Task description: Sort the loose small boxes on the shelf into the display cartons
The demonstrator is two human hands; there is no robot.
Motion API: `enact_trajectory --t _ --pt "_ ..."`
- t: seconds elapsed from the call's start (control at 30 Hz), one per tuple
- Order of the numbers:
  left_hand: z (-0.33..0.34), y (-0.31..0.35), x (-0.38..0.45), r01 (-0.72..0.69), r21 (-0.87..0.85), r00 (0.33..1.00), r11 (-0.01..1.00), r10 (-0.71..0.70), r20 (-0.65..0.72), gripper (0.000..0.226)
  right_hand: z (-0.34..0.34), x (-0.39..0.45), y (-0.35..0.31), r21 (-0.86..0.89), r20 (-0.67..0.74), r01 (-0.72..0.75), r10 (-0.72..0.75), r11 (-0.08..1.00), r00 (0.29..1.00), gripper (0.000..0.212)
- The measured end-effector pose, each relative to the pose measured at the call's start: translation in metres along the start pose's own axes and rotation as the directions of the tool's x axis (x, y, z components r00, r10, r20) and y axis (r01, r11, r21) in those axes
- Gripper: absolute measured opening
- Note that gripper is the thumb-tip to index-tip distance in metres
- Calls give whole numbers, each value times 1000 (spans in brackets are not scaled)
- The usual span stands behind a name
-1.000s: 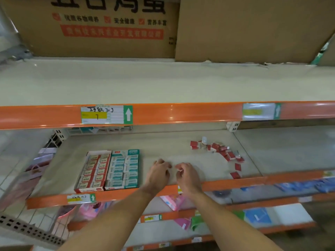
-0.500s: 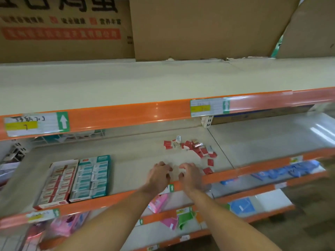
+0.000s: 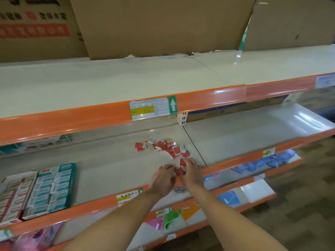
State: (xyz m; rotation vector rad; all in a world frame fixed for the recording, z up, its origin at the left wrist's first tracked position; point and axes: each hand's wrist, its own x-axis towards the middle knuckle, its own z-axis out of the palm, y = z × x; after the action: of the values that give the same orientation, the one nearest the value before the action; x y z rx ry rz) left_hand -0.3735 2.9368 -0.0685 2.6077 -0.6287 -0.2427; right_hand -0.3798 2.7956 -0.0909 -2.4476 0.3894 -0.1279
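Observation:
Several loose small red boxes (image 3: 163, 146) lie scattered on the middle shelf (image 3: 108, 171), trailing toward its front edge. My right hand (image 3: 192, 172) has its fingers curled over the nearest red box (image 3: 179, 171), with another red box (image 3: 182, 162) at its fingertips. My left hand (image 3: 163, 180) sits just left of that box, its fingers loosely curled on the shelf with nothing visible in them. Two display cartons stand at the shelf's left end: a red-and-white carton (image 3: 12, 198) and a teal carton (image 3: 50, 189), both filled with rows of boxes.
An orange shelf lip (image 3: 90, 205) runs along the front. The upper shelf (image 3: 126, 82) overhangs, with big cardboard boxes (image 3: 163, 24) on it. The right shelf bay (image 3: 253, 134) adjoins. Lower shelves hold coloured packets (image 3: 170, 218) and blue packs (image 3: 262, 163).
My view has swung right, so the cartons slid toward the left edge. Both hands moved right along the shelf front to the nearest red boxes, and the right hand closed over one.

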Motion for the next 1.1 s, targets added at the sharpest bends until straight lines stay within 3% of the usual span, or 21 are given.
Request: enact_trajectory --t 0.23,0.33,0.57,0.83,1.0,1.1 --pt "12 23 15 75 -108 995 991 -81 -53 35 -10 18 14 55 88 37 -42 998 995 52" --pt "11 23 18 150 -160 986 976 -159 -45 35 -13 22 15 57 138 53 -61 997 989 65" --pt "9 19 25 292 -209 955 933 -295 20 21 -17 31 15 -24 283 156 -143 987 948 61" --pt "7 22 29 355 -269 929 896 -370 -8 21 -20 45 10 130 489 40 -99 991 867 55" --pt "7 7 29 309 -243 948 920 -317 4 31 -20 44 6 127 475 -6 -55 992 879 73" --pt "5 -1 23 289 -253 951 923 -308 -39 35 -18 43 2 102 429 -51 2 993 903 72"
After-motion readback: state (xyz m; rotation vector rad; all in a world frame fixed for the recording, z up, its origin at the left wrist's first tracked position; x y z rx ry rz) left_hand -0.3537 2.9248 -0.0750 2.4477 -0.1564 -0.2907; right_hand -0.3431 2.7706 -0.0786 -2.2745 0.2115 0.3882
